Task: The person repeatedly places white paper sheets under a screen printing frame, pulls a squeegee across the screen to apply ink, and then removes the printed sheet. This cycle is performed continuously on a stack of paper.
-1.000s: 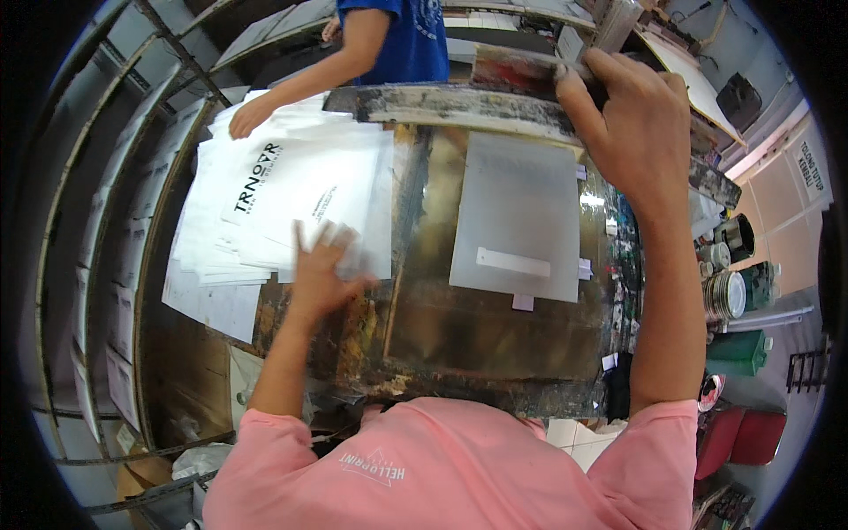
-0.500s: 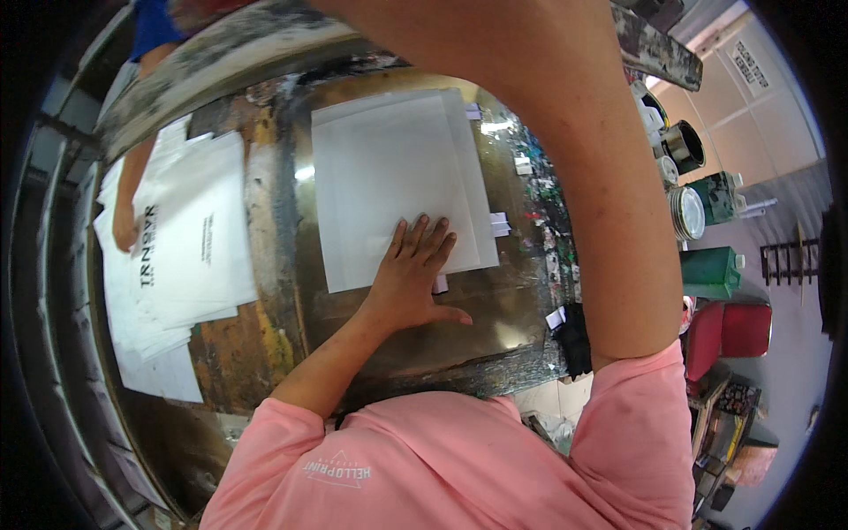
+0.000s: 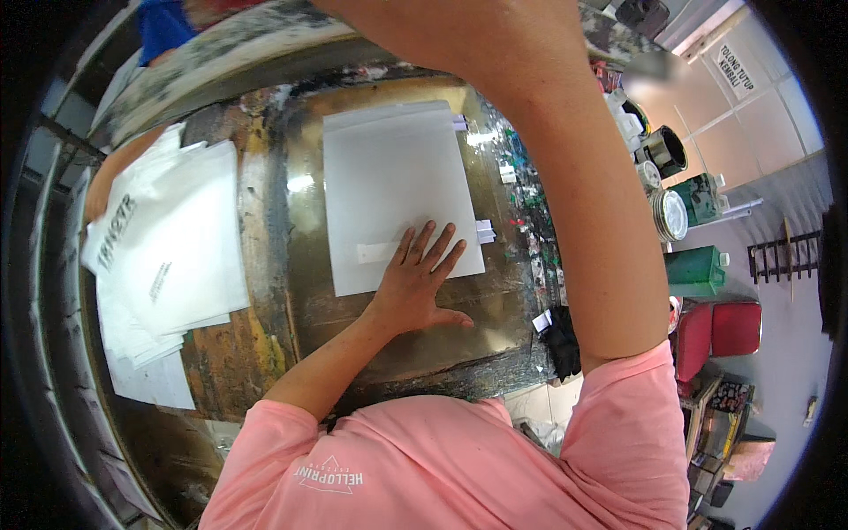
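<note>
Paint-stained table [image 3: 234, 358] below both hands. Smeared frame [image 3: 265, 44] beyond left hand [image 3: 413, 281], along far side. Glossy board [image 3: 331, 344] directly beneath left hand. Stack [image 3: 190, 265] of printed white sheets well left of that hand; co-worker's arm [image 3: 110, 172] at stack's far edge. Pale sheet [image 3: 393, 177] on board, under left fingertips, most of it stretching away from them. Left hand palm-down, fingers spread, gripping nothing. Right hand [image 3: 459, 31] cut by upper edge; grip cannot be told. Pale strip [image 3: 375, 253] just left of left fingertips. Tab [image 3: 485, 231] just right of them, by sheet's edge.
</note>
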Tool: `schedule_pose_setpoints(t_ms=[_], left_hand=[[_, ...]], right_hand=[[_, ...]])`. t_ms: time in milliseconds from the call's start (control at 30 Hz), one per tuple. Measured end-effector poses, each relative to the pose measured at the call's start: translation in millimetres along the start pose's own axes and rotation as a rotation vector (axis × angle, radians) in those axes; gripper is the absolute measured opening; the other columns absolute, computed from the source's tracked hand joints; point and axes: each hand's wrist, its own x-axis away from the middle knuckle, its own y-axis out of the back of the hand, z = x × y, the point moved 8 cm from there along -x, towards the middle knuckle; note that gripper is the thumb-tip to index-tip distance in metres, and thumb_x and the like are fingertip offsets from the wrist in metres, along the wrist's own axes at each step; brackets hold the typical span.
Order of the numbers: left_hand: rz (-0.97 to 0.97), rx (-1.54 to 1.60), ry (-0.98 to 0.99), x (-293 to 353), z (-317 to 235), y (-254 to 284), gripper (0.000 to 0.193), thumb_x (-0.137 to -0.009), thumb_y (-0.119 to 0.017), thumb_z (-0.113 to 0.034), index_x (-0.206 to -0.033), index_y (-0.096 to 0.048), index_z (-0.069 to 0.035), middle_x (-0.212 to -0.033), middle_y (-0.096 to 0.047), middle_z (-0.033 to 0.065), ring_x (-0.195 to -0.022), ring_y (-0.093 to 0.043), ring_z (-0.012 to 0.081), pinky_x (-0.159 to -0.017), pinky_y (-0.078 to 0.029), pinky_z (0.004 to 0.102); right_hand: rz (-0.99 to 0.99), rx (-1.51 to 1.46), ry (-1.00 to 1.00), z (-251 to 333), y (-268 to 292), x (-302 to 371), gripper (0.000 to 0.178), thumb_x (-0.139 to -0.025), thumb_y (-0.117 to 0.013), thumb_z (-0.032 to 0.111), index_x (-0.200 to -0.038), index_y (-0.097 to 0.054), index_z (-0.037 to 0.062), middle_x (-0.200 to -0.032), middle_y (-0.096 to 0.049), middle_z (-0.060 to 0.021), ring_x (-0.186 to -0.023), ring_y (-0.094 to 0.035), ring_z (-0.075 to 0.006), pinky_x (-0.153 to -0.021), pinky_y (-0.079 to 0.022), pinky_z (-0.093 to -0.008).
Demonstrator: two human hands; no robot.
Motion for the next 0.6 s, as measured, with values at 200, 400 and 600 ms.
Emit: schedule_pose_setpoints(t_ms=[200, 400, 600], left_hand=[[-0.711, 0.775, 0.631, 62, 125, 144, 0.078, -0.071, -0.098, -0.01, -0.138, -0.058, -0.003, -0.112, -0.067, 0.0105, -0.091, -0.066, 0.0168, -0.078, -0.06, 0.0316], [-0.501, 0.945, 0.803, 142, 112, 180, 0.112, -0.064, -0.103, -0.018, -0.158, -0.047, 0.003, -0.134, -0.071, 0.0159, -0.126, -0.067, 0.0256, -0.103, -0.056, 0.0367], [-0.389, 0.21, 0.717, 204, 123, 90, 0.13, -0.05, -0.102, -0.055, -0.157, -0.052, -0.001, -0.108, -0.065, 0.012, -0.106, -0.058, 0.0324, -0.098, -0.044, 0.0453]], right_hand=[[-0.189, -0.057, 0.025, 13, 20, 42, 0.055, -0.097, -0.066, 0.049, -0.11, -0.073, -0.0032, -0.082, -0.072, -0.0228, -0.091, -0.072, -0.0412, -0.087, -0.05, -0.0511], [0.489, -0.191, 0.219, 43, -48, 173, 0.034, -0.093, -0.076, 0.033, -0.111, -0.067, 0.0056, -0.1, -0.061, -0.0141, -0.096, -0.061, -0.0347, -0.085, -0.048, -0.0486], [0.555, -0.39, 0.082, 25, -152, 224, 0.038, -0.092, -0.078, 0.022, -0.128, -0.071, 0.0129, -0.11, -0.069, -0.0132, -0.106, -0.065, -0.0366, -0.094, -0.05, -0.0497]])
